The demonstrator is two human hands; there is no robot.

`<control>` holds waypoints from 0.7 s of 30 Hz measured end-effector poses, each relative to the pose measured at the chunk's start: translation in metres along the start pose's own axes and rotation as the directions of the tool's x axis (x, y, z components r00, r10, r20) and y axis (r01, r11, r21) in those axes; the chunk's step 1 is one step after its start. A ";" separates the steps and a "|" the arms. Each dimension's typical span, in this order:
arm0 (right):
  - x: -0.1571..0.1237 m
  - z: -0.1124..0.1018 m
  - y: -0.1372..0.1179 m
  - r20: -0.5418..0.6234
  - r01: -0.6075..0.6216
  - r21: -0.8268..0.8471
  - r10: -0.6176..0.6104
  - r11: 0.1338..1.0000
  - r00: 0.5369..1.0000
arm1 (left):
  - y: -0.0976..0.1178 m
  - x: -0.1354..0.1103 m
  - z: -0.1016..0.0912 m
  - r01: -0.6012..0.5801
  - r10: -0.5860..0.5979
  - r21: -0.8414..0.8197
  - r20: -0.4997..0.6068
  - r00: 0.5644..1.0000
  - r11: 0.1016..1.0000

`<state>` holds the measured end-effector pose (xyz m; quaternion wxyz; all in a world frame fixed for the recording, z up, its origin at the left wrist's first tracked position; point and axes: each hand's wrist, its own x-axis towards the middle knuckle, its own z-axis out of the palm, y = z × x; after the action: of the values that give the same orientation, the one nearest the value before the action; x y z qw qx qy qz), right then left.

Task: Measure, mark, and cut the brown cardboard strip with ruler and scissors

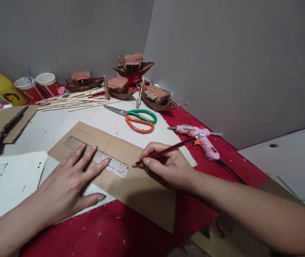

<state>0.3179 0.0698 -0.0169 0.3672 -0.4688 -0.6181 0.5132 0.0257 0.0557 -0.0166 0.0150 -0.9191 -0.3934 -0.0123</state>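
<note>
My left hand lies flat with fingers spread, pressing a clear plastic ruler onto a brown cardboard sheet. My right hand is closed in a writing grip on a red and black pencil. The pencil tip touches the cardboard just right of the ruler's near end.
Green and orange scissors lie beyond the cardboard. A pink glue gun rests at the right on the red table cover. Several small cardboard boats, wooden sticks, paper cups and a yellow bottle line the back. Cardboard scraps lie left.
</note>
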 end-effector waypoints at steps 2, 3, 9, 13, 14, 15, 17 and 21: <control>0.001 0.000 0.000 -0.003 0.000 0.032 0.000 1.000 1.000 | 0.000 0.001 -0.001 -0.001 0.001 0.008 0.006 1.000 1.000; 0.001 0.000 0.000 -0.004 0.002 0.045 -0.001 0.999 1.000 | 0.001 0.001 -0.001 0.001 -0.001 0.012 0.011 1.000 1.000; 0.001 0.000 -0.003 -0.001 0.001 0.076 -0.001 0.997 1.000 | 0.001 0.000 -0.002 -0.006 0.005 0.020 0.017 1.000 1.000; 0.000 -0.001 -0.003 -0.009 -0.002 0.079 0.003 0.997 1.000 | 0.002 0.000 -0.001 -0.010 0.010 0.027 0.000 1.000 1.000; 0.000 -0.001 -0.003 -0.011 -0.001 0.086 0.002 0.996 1.000 | 0.002 0.000 -0.001 -0.012 0.012 0.027 -0.002 1.000 1.000; 0.000 -0.001 -0.003 -0.012 -0.001 0.095 0.002 0.995 1.000 | 0.002 0.000 -0.001 -0.013 0.013 0.028 -0.002 1.000 1.000; 0.001 -0.001 -0.002 -0.014 0.002 0.109 0.000 0.994 1.000 | 0.002 0.000 0.000 -0.014 0.014 0.028 0.001 1.000 1.000; 0.001 -0.002 -0.002 -0.027 0.015 0.097 -0.012 0.995 1.000 | 0.003 0.000 0.000 -0.003 0.003 0.020 -0.002 1.000 1.000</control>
<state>0.3186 0.0714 -0.0148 0.4012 -0.4530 -0.5906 0.5340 0.0275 0.0536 -0.0162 0.0248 -0.9195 -0.3923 -0.0092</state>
